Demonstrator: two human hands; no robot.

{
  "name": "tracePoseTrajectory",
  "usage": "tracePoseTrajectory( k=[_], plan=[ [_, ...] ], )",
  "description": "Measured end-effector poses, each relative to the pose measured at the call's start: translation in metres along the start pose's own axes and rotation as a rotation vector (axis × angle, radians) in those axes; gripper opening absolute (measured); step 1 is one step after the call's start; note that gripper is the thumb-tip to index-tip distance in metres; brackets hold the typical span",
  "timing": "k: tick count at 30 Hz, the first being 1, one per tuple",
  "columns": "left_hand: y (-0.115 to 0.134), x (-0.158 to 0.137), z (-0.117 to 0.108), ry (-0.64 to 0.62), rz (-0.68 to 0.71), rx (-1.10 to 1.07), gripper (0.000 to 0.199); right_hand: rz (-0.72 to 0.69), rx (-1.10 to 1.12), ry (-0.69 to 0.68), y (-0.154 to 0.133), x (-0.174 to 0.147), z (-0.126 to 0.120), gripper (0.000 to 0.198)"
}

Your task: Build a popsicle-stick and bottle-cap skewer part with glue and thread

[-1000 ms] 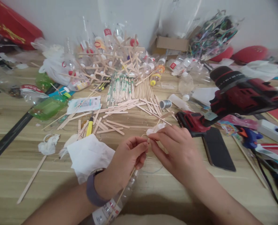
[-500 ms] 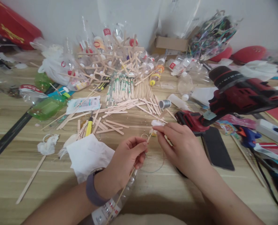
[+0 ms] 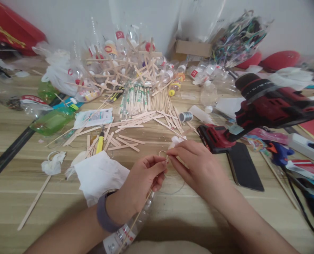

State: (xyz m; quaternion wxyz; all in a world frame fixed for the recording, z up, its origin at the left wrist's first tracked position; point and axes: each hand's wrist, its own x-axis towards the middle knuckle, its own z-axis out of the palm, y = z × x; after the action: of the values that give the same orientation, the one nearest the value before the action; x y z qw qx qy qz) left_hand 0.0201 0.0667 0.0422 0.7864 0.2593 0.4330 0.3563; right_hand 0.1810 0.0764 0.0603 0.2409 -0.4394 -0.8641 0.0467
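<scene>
My left hand [image 3: 146,176], wearing a wristband, is closed in a pinch around a thin wooden skewer [image 3: 133,224]. The skewer slants down toward me across a clear plastic bottle [image 3: 145,210] with a white label. A small pale ring [image 3: 162,153] shows just beyond my left fingertips. My right hand [image 3: 199,167] is closed too, thumb and fingers pinched at the skewer's upper end, almost touching the left fingertips. Whether they grip the skewer tip or something finer there is hidden. A thin thread [image 3: 176,192] curves over the table below my hands.
Flat craft sticks [image 3: 124,143], a yellow-handled tool [image 3: 100,143] and a white tissue [image 3: 101,173] lie left. A red-black power drill [image 3: 268,102] stands right, beside a phone [image 3: 245,167]. A thread spool [image 3: 186,116], skewers [image 3: 162,100] and plastic bottles [image 3: 208,95] sit beyond.
My right fingertips have moved down and left along the skewer's end, closer to my left fingertips. My left hand keeps its pinch in nearly the same spot.
</scene>
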Motion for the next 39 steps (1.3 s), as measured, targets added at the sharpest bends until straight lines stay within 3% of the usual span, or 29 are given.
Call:
tracePoseTrajectory(
  k=[12,21,29,39],
  plan=[
    [0.0,0.0,0.0,-0.003,0.002,0.047,0.032,-0.045,-0.142,-0.01,-0.002,0.001,0.002,0.022],
    [-0.001,-0.001,0.001,0.007,0.002,0.037,0.034,-0.052,-0.094,0.021,-0.003,0.0,-0.001,0.018],
    [-0.001,-0.001,0.0,-0.011,0.006,0.024,0.034,-0.073,-0.18,-0.008,-0.002,-0.001,0.003,0.026],
    [0.001,-0.002,0.001,0.008,0.033,-0.019,0.027,-0.022,-0.174,0.097,-0.007,-0.004,0.013,0.023]
  ],
)
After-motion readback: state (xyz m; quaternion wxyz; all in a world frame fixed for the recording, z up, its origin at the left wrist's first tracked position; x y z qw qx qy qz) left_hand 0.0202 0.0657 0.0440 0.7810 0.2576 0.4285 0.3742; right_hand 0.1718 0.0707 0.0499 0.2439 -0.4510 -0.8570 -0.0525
